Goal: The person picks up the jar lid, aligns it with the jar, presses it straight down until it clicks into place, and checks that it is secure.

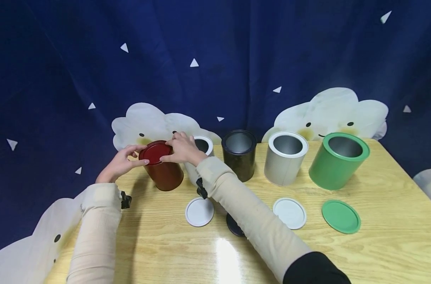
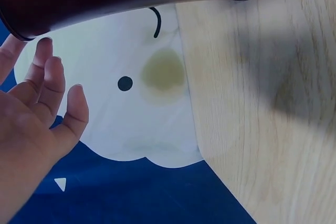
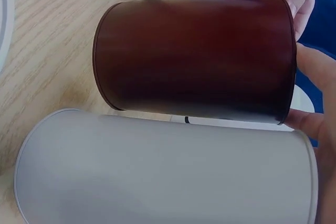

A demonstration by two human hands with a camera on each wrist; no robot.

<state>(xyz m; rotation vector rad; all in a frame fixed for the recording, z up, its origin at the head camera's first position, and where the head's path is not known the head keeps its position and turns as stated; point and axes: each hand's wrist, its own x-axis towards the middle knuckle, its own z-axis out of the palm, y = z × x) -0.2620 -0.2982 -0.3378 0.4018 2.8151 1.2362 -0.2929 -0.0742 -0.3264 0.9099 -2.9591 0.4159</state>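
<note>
A dark red can stands at the left end of a row of cans, with a red lid in its top. My left hand touches the left side of the rim, its thumb stretched along the front edge. In the left wrist view, other fingers are loosely bent beside the can. From the right, my right hand touches the lid's edge, thumb in front and fingers toward the back. The right wrist view shows its fingertips against the red can's top end, beside a white can.
Right of the red can stand uncovered cans: a white can, a black can, another white can and a green can. In front lie a white lid, a partly hidden black lid, another white lid and a green lid.
</note>
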